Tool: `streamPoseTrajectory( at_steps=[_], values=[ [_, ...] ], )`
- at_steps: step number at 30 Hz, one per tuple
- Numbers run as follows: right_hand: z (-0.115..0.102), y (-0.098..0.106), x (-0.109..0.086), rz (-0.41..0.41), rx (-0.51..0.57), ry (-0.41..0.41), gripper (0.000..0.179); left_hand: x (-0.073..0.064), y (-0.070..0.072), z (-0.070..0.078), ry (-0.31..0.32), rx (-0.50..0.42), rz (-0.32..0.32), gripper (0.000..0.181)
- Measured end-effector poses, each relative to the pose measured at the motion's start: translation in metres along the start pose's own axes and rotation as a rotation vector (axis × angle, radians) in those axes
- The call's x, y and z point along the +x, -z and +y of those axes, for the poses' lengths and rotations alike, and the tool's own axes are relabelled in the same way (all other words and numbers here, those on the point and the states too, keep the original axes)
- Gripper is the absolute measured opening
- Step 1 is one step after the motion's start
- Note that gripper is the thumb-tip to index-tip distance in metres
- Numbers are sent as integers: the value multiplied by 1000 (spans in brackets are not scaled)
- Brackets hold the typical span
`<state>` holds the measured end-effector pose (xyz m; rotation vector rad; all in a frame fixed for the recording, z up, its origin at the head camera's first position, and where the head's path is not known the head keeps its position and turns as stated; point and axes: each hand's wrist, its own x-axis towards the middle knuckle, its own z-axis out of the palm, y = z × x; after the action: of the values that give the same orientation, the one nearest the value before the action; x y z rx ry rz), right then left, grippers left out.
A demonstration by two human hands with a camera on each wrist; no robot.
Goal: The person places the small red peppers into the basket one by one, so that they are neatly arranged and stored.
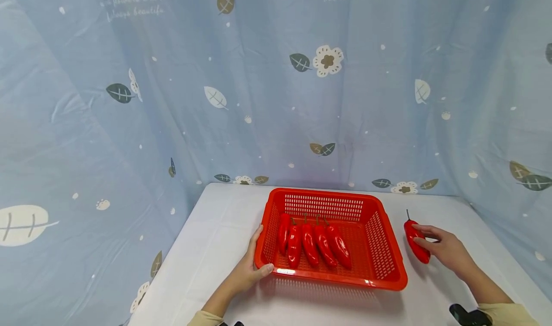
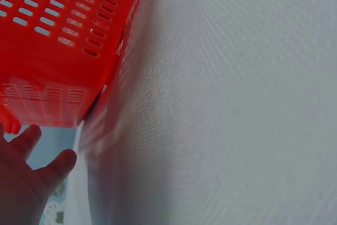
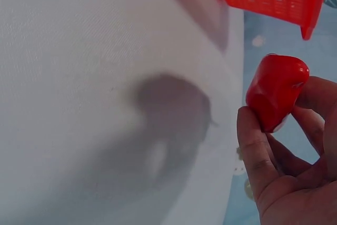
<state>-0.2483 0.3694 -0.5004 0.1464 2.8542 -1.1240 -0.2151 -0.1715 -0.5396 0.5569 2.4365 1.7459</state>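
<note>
A red plastic basket (image 1: 327,278) with slotted walls stands on the white table, several glossy red chili peppers (image 1: 309,244) lying side by side in its left half. My left hand (image 1: 246,271) holds the basket's front left corner, thumb at the front rim and fingers along the left side. In the left wrist view, two fingers (image 2: 62,164) show near the basket wall; the rest are cut off. To the right of the basket, my right hand (image 1: 448,251) pinches another red pepper (image 3: 274,90) between thumb and fingers. That pepper is above the table, stem pointing away.
The white table (image 1: 211,220) extends on both sides of the basket. A blue curtain (image 1: 267,124) with leaf and flower prints hangs behind the table and along its left side. Shadows of the right hand and pepper fall on the tabletop.
</note>
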Motion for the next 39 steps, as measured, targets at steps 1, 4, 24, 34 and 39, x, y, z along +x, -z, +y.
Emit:
streamPoseTrajectory(
  at_steps=[1, 4, 24, 34, 39],
  values=[
    [-2, 0, -1, -2, 0, 0, 73, 0, 0, 0, 1, -2, 0, 103],
    [-7, 1, -3, -5, 5, 2, 73, -1, -1, 0, 3, 0, 0, 103],
    [-31, 4, -15, 0, 17, 78, 71, 0, -1, 1, 3, -9, 0, 102],
    [-44, 10, -24, 9, 19, 109, 69, 1, -1, -1, 4, -11, 2, 103],
    [-54, 9, -27, 7, 29, 127, 68, 1, -1, -2, 6, -17, 3, 103]
  ],
)
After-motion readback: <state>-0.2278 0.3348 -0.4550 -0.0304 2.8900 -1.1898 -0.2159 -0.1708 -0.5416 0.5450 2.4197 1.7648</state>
